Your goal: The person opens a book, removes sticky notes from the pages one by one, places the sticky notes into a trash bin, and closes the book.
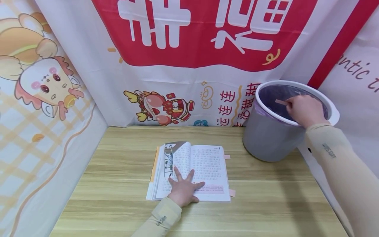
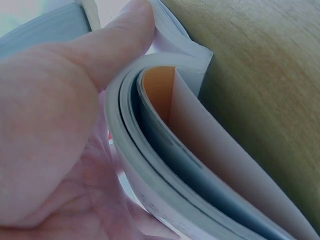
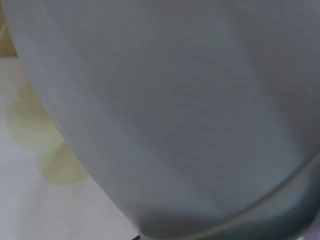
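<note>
An open book (image 1: pixel 205 158) lies on the wooden table, with a picture on its left page and small pink tabs (image 1: pixel 232 193) jutting from its right edge. My left hand (image 1: pixel 183 191) rests on the lower part of the pages, fingers spread. In the left wrist view the thumb side of that hand (image 2: pixel 50 125) is against the curved pages (image 2: pixel 150 165). Over the mouth of a grey trash bin (image 1: pixel 266 138), my right hand (image 1: pixel 308 110) pinches a small pink sticky tab (image 1: pixel 280 102). Only the bin's grey side (image 3: pixel 175 115) fills most of the right wrist view.
The bin stands at the table's back right corner, its white rim (image 1: pixel 296 84) holding a purplish liner bag. A printed cloth (image 1: pixel 177 75) hangs behind the table (image 1: pixel 118 184), and more patterned cloth covers both sides.
</note>
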`<control>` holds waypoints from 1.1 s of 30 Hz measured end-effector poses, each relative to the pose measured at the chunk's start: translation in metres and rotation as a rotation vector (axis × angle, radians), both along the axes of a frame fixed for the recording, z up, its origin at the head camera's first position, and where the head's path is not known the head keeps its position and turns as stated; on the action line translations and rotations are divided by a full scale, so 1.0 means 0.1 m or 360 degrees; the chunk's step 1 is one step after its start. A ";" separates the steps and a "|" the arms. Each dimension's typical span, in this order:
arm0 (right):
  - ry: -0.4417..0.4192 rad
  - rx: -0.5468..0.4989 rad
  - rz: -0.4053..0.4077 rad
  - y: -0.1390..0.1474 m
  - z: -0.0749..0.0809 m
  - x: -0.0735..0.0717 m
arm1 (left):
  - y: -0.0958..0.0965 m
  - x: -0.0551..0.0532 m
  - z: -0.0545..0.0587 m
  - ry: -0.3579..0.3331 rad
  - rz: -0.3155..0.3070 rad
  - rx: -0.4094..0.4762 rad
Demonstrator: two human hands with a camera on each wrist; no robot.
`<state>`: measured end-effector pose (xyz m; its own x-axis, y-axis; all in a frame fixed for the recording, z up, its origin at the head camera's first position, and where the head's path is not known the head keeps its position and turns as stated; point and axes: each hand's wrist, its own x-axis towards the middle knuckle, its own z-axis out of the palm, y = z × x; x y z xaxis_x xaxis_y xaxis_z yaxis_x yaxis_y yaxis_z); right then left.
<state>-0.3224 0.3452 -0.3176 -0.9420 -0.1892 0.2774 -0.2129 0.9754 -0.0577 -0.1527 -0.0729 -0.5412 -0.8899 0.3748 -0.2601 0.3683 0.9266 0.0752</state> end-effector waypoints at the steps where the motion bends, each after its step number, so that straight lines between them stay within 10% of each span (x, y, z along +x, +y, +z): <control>1: -0.0009 -0.0001 -0.0003 0.00 -0.01 -0.01 | 0.00 0.00 0.00 -0.0001 0.0000 0.0003; 33: -0.0075 -0.0083 -0.0052 0.01 0.02 0.08 | 0.00 0.02 -0.01 -0.0011 0.0012 0.0017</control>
<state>-0.3147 0.3463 -0.3151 -0.9596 -0.1447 0.2413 -0.1769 0.9772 -0.1175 -0.1509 -0.0730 -0.5420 -0.8908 0.3711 -0.2623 0.3609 0.9285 0.0877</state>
